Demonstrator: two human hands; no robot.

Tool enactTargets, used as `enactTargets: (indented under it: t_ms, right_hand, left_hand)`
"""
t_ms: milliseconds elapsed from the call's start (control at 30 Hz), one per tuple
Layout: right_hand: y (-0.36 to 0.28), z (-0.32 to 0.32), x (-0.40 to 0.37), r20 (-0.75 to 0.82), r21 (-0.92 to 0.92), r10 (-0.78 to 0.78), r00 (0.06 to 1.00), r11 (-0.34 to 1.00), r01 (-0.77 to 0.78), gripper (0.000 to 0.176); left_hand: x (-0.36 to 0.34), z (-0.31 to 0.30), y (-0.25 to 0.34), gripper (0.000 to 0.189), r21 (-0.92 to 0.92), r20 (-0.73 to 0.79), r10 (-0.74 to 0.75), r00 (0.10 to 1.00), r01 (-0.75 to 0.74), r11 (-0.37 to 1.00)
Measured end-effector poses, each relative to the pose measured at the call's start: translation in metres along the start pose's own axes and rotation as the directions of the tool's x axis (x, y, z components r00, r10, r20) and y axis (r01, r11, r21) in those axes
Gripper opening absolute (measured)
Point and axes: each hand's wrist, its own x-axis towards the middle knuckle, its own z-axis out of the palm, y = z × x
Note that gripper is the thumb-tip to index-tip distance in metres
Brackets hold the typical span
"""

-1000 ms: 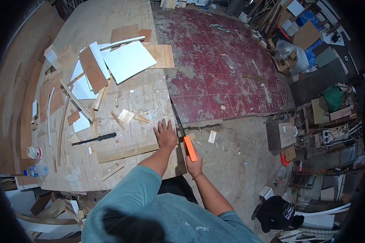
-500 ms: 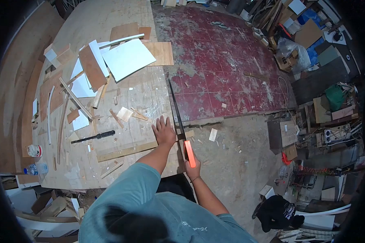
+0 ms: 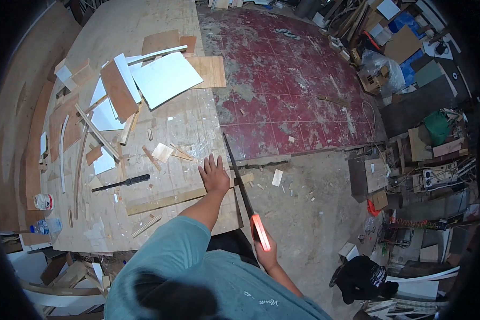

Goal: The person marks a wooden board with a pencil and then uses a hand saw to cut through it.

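My left hand point(image 3: 214, 174) lies flat, fingers spread, on a long wooden strip point(image 3: 168, 200) that runs across the plywood workbench point(image 3: 144, 32) and sticks out past its right edge. My right hand point(image 3: 266, 255) grips the orange handle of a handsaw point(image 3: 244, 193). The dark blade crosses the strip's overhanging end just right of my left hand, slanting up and to the left.
A black-handled tool point(image 3: 121, 183) lies left of the strip. White panels point(image 3: 165, 77), brown offcuts and thin slats litter the bench's far left. A tape roll point(image 3: 42, 201) and a water bottle point(image 3: 44, 227) sit at its near left corner. Clutter fills the floor at right.
My right hand has pulled the saw back toward me, so the handle is lower and closer to my body. My left hand stays pressed on the strip.
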Motion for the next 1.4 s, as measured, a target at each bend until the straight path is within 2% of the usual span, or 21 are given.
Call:
enactTargets:
  t_ms: [33, 100, 200, 367, 433, 500, 533, 600, 700, 767, 867, 900, 1000, 1100, 1133, 1167, 1200, 1233, 1267, 1333, 1400]
  right_hand:
    - [-0.015, -0.009, -0.019, 0.004, -0.016, -0.058, 0.998, 0.998, 0.058, 0.058]
    - [-0.048, -0.034, -0.056, 0.049, -0.050, 0.101, 0.994, 0.994, -0.098, 0.059]
    - [-0.106, -0.066, -0.094, 0.041, -0.098, 0.115, 0.993, 0.989, -0.110, 0.059]
    - [-0.191, -0.082, -0.056, 0.129, -0.141, 0.368, 0.921, 0.926, -0.350, 0.053]
    - [-0.140, -0.058, -0.009, 0.072, -0.274, 0.164, 0.984, 0.952, -0.139, 0.044]
    - [-0.085, -0.023, 0.049, 0.059, -0.217, 0.024, 0.998, 0.976, -0.010, 0.036]
    - [-0.059, -0.010, 0.084, 0.063, -0.213, 0.279, 0.958, 0.942, -0.260, 0.036]
    - [-0.065, 0.005, 0.120, 0.098, -0.197, 0.152, 0.983, 0.972, -0.131, 0.039]
    - [-0.059, 0.018, 0.088, 0.059, -0.146, 0.010, 0.998, 0.989, -0.001, 0.045]
    - [-0.049, 0.013, 0.050, -0.008, -0.145, -0.059, 0.998, 0.988, 0.057, 0.029]
    - [-0.080, -0.027, -0.030, -0.005, -0.157, -0.003, 1.000, 0.988, 0.002, 0.042]
    - [-0.105, -0.045, -0.054, 0.052, -0.127, 0.181, 0.982, 0.977, -0.173, 0.057]
    - [-0.130, -0.071, -0.095, 0.048, -0.200, 0.166, 0.985, 0.968, -0.154, 0.059]
    - [-0.110, -0.062, -0.068, 0.014, -0.251, 0.065, 0.998, 0.966, -0.059, 0.045]
    - [-0.071, -0.047, -0.026, 0.031, -0.279, 0.009, 0.999, 0.960, 0.000, 0.040]
    - [-0.031, -0.025, 0.020, 0.069, -0.316, 0.090, 0.994, 0.947, -0.064, 0.032]
    - [-0.017, 0.003, 0.070, 0.068, -0.235, 0.079, 0.995, 0.970, -0.061, 0.038]
    - [-0.044, 0.020, 0.090, 0.038, -0.140, -0.149, 0.988, 0.978, 0.153, 0.048]
    - [-0.034, 0.028, 0.094, 0.002, -0.218, -0.327, 0.945, 0.922, 0.320, 0.057]
    - [-0.035, 0.011, 0.076, 0.065, -0.222, -0.172, 0.983, 0.958, 0.182, 0.059]
    - [-0.043, 0.002, 0.089, 0.114, -0.190, 0.018, 0.993, 0.982, 0.004, 0.052]
  left_hand:
    - [0.001, 0.000, 0.000, 0.058, 0.001, 0.002, 0.004, 1.000, -0.004, 1.000]
    - [0.000, 0.000, 0.000, 0.059, 0.001, 0.009, 0.006, 1.000, -0.006, 1.000]
    - [0.000, 0.002, -0.001, 0.059, 0.025, 0.024, 0.028, 0.999, -0.028, 0.999]
    - [0.002, 0.003, -0.002, 0.062, 0.044, 0.038, 0.087, 0.995, -0.089, 0.995]
    - [0.003, 0.005, -0.005, 0.063, 0.065, 0.033, 0.104, 0.994, -0.106, 0.992]
    - [0.001, 0.001, -0.002, 0.062, 0.059, 0.024, 0.113, 0.993, -0.115, 0.992]
    - [-0.001, 0.002, -0.002, 0.062, 0.058, 0.027, 0.110, 0.994, -0.111, 0.992]
    - [0.000, 0.002, -0.003, 0.061, 0.018, 0.015, 0.098, 0.995, -0.099, 0.995]
    - [0.001, 0.003, -0.003, 0.059, 0.010, -0.005, 0.044, 0.999, -0.044, 0.999]
    - [0.001, 0.003, -0.001, 0.059, -0.004, 0.001, 0.029, 1.000, -0.029, 1.000]
    - [0.001, 0.001, 0.000, 0.059, 0.020, 0.003, 0.015, 1.000, -0.015, 1.000]
    - [0.000, -0.001, 0.000, 0.060, 0.035, 0.016, 0.026, 1.000, -0.026, 0.999]
    - [-0.002, 0.000, 0.000, 0.061, 0.060, 0.036, 0.063, 0.997, -0.065, 0.996]
    - [-0.003, 0.008, -0.004, 0.061, 0.051, 0.036, 0.109, 0.993, -0.110, 0.993]
    - [0.002, 0.012, -0.005, 0.062, 0.026, 0.028, 0.133, 0.991, -0.134, 0.991]
    - [0.004, 0.018, -0.007, 0.063, 0.020, -0.020, 0.154, 0.988, -0.153, 0.988]
    - [-0.002, 0.017, -0.008, 0.063, 0.026, -0.019, 0.163, 0.986, -0.163, 0.986]
    - [-0.004, 0.010, -0.006, 0.062, 0.003, 0.012, 0.078, 0.997, -0.078, 0.997]
    - [0.010, 0.002, 0.002, 0.062, -0.023, 0.027, 0.003, 1.000, -0.002, 1.000]
    - [-0.007, 0.004, 0.001, 0.061, -0.023, 0.057, 0.028, 0.998, -0.027, 0.999]
    - [0.005, -0.001, 0.002, 0.059, 0.006, -0.039, 0.064, 0.997, -0.064, 0.998]
